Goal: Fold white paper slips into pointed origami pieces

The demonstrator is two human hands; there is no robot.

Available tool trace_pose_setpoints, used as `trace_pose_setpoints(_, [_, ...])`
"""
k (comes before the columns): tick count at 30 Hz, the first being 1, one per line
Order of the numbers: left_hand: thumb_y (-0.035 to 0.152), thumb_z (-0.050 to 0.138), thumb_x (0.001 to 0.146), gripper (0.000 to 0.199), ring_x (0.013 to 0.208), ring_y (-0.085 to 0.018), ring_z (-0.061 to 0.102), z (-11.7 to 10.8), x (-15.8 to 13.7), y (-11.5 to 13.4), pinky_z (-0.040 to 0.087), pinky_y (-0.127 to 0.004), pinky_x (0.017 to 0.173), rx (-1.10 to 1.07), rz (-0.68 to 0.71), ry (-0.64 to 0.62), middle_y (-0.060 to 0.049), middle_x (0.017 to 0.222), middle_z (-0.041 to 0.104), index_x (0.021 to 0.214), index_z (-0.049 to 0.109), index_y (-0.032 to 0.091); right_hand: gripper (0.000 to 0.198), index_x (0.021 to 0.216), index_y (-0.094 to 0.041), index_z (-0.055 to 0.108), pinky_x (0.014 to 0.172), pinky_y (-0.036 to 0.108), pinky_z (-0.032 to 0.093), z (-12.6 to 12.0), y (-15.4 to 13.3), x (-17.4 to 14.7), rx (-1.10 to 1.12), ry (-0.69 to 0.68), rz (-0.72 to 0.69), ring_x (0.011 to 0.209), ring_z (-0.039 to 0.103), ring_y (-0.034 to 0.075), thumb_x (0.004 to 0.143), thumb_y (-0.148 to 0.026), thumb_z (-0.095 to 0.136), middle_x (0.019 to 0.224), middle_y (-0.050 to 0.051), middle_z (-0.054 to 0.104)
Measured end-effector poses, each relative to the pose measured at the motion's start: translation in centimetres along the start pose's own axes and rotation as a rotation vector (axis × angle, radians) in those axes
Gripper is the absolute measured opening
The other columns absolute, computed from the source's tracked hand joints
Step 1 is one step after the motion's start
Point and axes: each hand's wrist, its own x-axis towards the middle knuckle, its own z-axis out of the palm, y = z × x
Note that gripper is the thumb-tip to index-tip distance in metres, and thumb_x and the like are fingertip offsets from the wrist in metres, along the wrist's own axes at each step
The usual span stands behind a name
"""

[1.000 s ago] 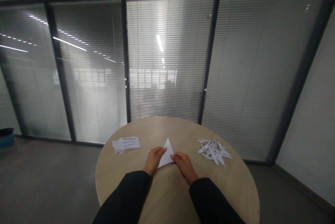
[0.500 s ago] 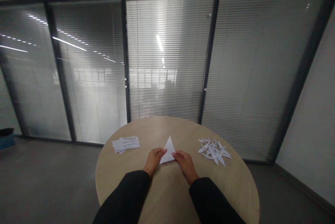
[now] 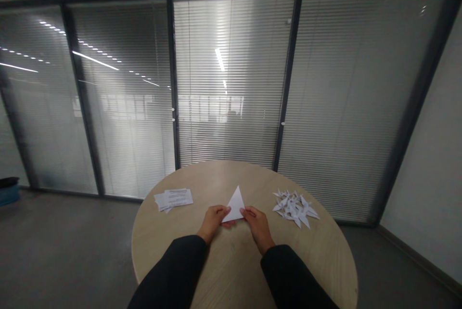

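A white folded paper triangle [image 3: 235, 207] is held between my two hands over the middle of the table, its point facing away from me. My left hand [image 3: 213, 220] pinches its left lower corner, thumb on top and some fingers showing beneath the lower edge. At the right lower corner, my right hand [image 3: 258, 225] grips it with the thumb on top; the other fingers are partly hidden behind. To the right lies a heap of folded white paper shapes [image 3: 296, 208] with sharp points. Printed paper sheets [image 3: 176, 198] lie in a loose stack to the left.
The round wooden table [image 3: 231, 270] has its far edge close to a glass partition with blinds [image 3: 231, 83]. A blue bin-like object [image 3: 9, 192] stands on the floor at far left. A plain wall [image 3: 429, 217] rises at the right.
The paper triangle has tilted and shifted slightly up and to the right. Fingers now show under its lower edge. The heap and the sheets have stayed put.
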Motion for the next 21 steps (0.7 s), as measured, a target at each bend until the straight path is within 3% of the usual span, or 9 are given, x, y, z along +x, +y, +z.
trace_pose_setpoints(7, [0.057,0.073,0.057,0.054,0.057,-0.021,0.068,0.08,-0.33,0.29,0.052,-0.027,0.051,-0.048,-0.012,-0.004,-0.012,0.074,0.071,0.076,0.065,0.008,0.042,0.075,-0.016,0.069,0.068,0.033,0.049,0.08,-0.29,-0.20,0.012,-0.011,0.019,0.075,0.066,0.027,0.064,-0.056,0.068,0.077,0.009,0.073])
trace_pose_setpoints(15, [0.052,0.074,0.059,0.048,0.062,-0.023,0.069,0.07,-0.08,-0.04,0.054,-0.030,0.057,-0.085,-0.038,-0.001,-0.012,0.080,0.071,0.077,0.065,0.009,0.043,0.072,-0.017,0.068,0.067,0.032,0.049,-0.15,-0.10,0.07,-0.013,0.038,-0.019,0.073,0.066,0.025,0.062,-0.059,0.068,0.073,0.007,0.073])
trace_pose_setpoints(21, [0.052,0.076,0.056,0.048,0.062,-0.023,0.069,-0.01,0.11,-0.26,0.055,-0.030,0.058,-0.101,-0.044,0.002,-0.010,0.070,0.070,0.075,0.063,0.009,0.047,0.074,-0.016,0.067,0.066,0.032,0.049,-0.43,0.14,0.20,-0.029,0.120,-0.025,0.073,0.066,0.026,0.063,-0.062,0.065,0.075,0.009,0.072])
